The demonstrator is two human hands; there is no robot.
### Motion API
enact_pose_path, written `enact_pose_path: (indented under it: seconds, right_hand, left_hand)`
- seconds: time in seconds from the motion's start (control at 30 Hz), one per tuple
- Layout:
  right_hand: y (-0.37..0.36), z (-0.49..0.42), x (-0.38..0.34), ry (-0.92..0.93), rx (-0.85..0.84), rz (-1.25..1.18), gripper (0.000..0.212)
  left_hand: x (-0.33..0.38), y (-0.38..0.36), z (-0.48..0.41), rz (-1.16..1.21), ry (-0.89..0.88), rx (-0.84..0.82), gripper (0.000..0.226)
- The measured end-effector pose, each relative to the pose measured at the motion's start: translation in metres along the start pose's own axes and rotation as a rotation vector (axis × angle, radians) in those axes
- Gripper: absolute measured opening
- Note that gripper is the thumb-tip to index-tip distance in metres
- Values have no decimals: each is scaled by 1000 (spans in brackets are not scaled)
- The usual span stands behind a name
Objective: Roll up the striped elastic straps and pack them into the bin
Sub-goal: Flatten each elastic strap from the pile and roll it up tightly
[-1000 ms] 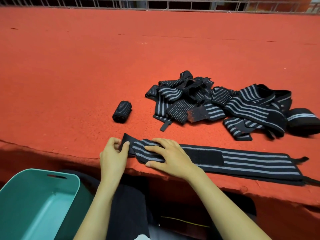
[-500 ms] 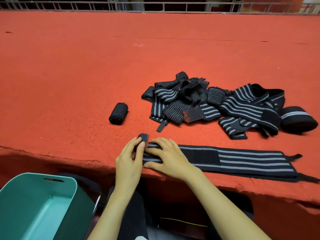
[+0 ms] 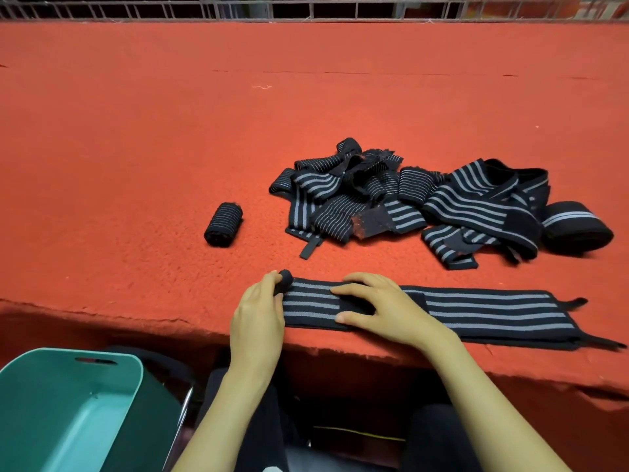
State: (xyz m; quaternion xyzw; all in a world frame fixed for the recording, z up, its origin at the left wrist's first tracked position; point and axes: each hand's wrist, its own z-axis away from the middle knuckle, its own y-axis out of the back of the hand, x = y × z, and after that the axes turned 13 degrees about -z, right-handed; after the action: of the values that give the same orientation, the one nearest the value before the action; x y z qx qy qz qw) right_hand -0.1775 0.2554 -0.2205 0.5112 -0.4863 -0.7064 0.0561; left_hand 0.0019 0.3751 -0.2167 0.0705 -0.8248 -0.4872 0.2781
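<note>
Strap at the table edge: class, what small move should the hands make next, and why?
Probably roll the strap one more wrap to the right. The left hand pinches only a small rolled end, the right hand presses the strap flat just beside it, and most of the length lies unrolled.

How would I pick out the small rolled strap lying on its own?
On the red table, find the tangled pile of straps right of centre. Left of it, lying apart, beyond the flat strap at the near edge, is the small roll. It alone is a tight, short cylinder with thin stripes; the big coil at the pile's right end is wider.
</note>
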Motion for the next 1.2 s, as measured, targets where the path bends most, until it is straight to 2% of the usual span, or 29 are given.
enact_pose_path:
  seconds: [0.13,0.27,0.37,0.53,0.63,0.73,0.8,0.9,1.03,1.2]
  right_hand:
    - [-3,10,7,-25,46,0,55]
    - [-4,13,5,-27,64,-8,62]
    - [-3,14,6,-20,64,-12,72]
    - [-5,15,7,-9,75,-16,74]
    - [-10,15,8,-11,109,-10,74]
    - [-12,16,8,2,124,36,73]
    - [-12,17,7,17,127,52,77]
    - [-12,17,8,30,124,63,79]
    - [-10,18,10,29,84,54,79]
    - [-1,24,12,6,55,28,73]
  left_hand:
    - [5,-11,-2,31,-83,-40,32]
    - [3,-13,-5,74,-114,-90,18]
    - [0,-6,-6,145,-114,-186,22]
    - [-5,2,-13,242,-39,-282,21]
    - [-1,5,-17,351,89,-284,18]
    - [-2,4,-17,437,188,-261,27]
    - [-2,1,-16,392,214,-240,31]
    - [-1,-5,-15,269,172,-236,33]
    - [6,-7,-15,233,161,-231,35]
    - [29,-12,-5,190,38,-80,40]
